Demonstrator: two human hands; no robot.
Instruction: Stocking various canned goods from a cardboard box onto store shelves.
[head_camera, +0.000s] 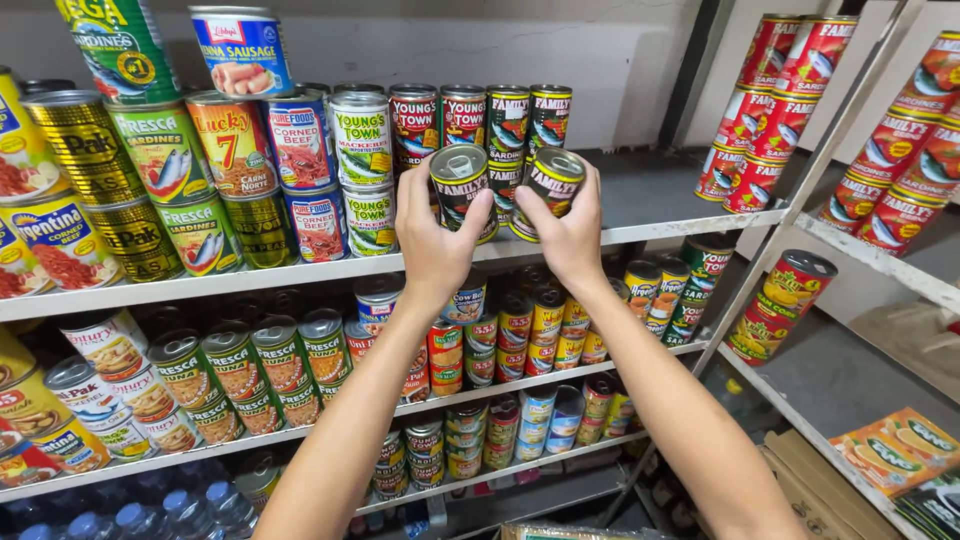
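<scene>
My left hand (432, 245) grips a dark tin can (459, 184) with a pull-tab lid, tilted toward me. Beside it my right hand (570, 232) grips a second dark tin can (549, 185), also tilted. Both cans hover at the front edge of the top white shelf (690, 226), just ahead of stacked dark and red cans (487, 120) of the same kind. My two thumbs nearly touch between the cans.
Left on the top shelf stand stacked green, gold and blue cans (200, 170). Lower shelves (300, 430) hold several rows of small tins; bottle caps (150, 515) show bottom left. A second rack on the right carries red cans (775, 110); flat packets (895, 450) lie on cardboard.
</scene>
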